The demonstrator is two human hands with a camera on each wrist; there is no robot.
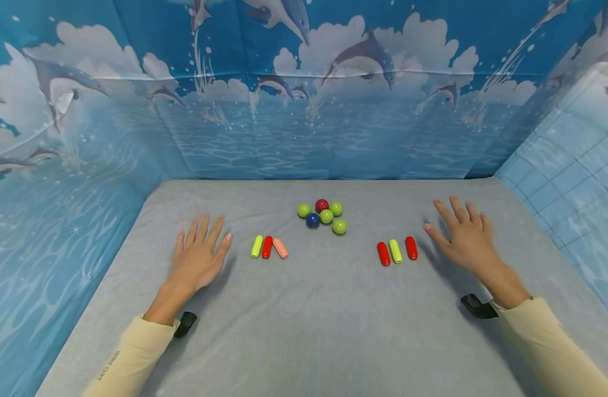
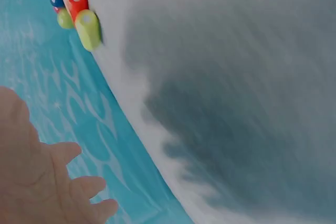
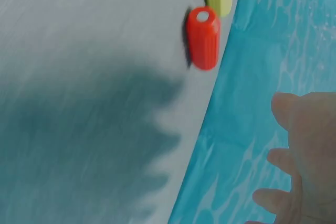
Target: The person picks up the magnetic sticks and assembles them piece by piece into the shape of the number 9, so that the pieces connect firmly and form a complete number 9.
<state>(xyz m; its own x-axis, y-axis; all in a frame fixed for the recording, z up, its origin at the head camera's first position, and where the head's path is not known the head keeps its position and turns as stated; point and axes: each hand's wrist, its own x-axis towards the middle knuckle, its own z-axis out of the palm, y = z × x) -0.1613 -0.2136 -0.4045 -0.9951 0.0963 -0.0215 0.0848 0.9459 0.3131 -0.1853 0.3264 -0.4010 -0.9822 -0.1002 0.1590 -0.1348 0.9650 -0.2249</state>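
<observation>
My left hand (image 1: 197, 259) hovers over the left of the table with its fingers spread, holding nothing. Just right of its thumb lie a yellow-green short cylinder (image 1: 256, 246), a red one (image 1: 267, 247) and a salmon one (image 1: 280, 248). On the other side, my right hand (image 1: 468, 237) is also raised with spread fingers and no object in it. Left of that thumb are two red cylinders, one nearer (image 1: 411, 248) and one farther (image 1: 384, 253), with a yellow-green cylinder (image 1: 395, 251) between them. In the right wrist view the near red cylinder (image 3: 203, 38) has ribbed sides and a pale round end spot.
Between the two rows, farther back, sit several glossy green balls (image 1: 340, 226), a dark red ball (image 1: 321, 205) and a dark blue ball (image 1: 313, 220). Grey cloth covers the table (image 1: 324, 320). A dolphin-print curtain (image 1: 284, 138) hangs along the back and sides.
</observation>
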